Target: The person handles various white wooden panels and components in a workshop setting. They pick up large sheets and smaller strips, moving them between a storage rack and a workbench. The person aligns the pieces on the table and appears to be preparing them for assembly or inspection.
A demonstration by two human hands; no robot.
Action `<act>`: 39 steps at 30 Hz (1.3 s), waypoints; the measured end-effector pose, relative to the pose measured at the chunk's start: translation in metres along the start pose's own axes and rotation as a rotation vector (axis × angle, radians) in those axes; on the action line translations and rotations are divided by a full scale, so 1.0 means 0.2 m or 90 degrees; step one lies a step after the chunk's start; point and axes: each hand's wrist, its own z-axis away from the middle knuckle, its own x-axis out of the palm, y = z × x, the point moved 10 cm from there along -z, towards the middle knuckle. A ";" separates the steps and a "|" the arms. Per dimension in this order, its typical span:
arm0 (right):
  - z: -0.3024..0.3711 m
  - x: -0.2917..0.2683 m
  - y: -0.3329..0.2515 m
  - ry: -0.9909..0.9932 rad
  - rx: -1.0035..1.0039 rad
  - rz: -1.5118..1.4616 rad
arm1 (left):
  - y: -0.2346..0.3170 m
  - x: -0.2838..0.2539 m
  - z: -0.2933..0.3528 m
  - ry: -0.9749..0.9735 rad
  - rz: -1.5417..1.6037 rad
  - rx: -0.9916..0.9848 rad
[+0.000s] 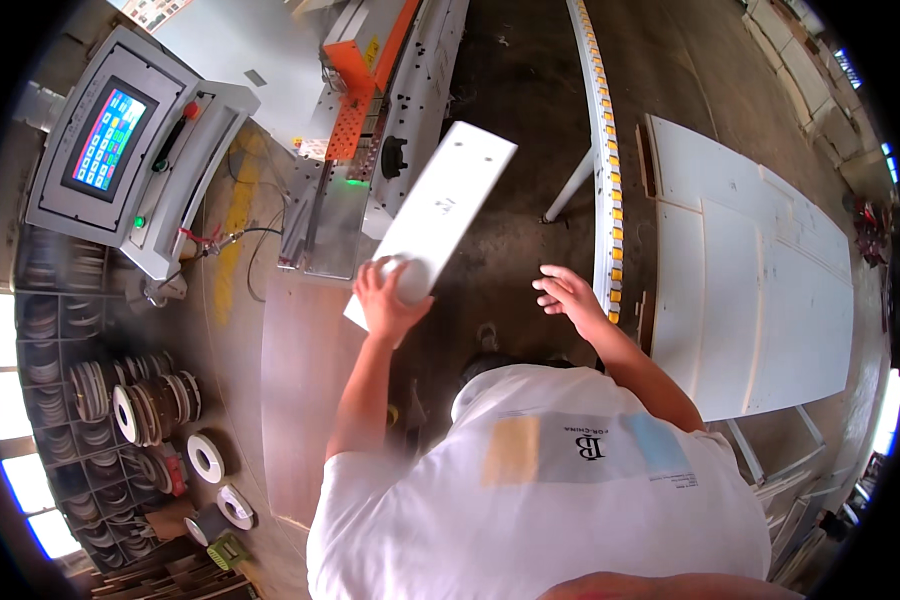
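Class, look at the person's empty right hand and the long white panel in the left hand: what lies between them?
In the head view, nothing: between the open right hand and the white panel held by the left hand, only bare dark floor shows.

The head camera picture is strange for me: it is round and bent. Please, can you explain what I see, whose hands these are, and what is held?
The camera sits on a person's head and looks down through a very wide lens, so straight edges curve. The white shirt at the bottom belongs to that person. Their left hand grips the near end of a long white panel, lifted above the floor. Their right hand is open and holds nothing. Ahead stands a workshop machine with an orange part, and left of it a control screen. To the right, flat white boards lie stacked beside a roller rail. Lower left, shelves hold rolls of tape.
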 end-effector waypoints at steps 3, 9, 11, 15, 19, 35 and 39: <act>0.03 -0.13 0.06 0.055 0.026 0.012 | -0.30 -0.03 -0.08 0.064 -0.055 -0.050; 0.16 -0.38 0.20 0.183 0.056 -0.018 | -0.77 0.03 -0.18 0.120 -0.155 -0.076; 0.22 -0.44 0.24 0.235 0.076 -0.015 | -0.84 0.11 -0.25 0.073 -0.191 -0.143; 0.32 -0.51 0.32 0.287 0.077 -0.045 | -0.83 0.21 -0.42 0.026 -0.239 -0.202; 0.37 -0.53 0.34 0.304 0.078 0.017 | -0.85 0.27 -0.62 0.010 -0.249 -0.210; 1.58 -1.06 1.18 0.705 0.153 -0.121 | 0.05 0.84 -0.73 -0.064 0.006 0.044; 1.82 -1.09 1.62 0.771 0.226 -0.227 | 0.90 1.03 -0.25 -0.204 0.345 0.216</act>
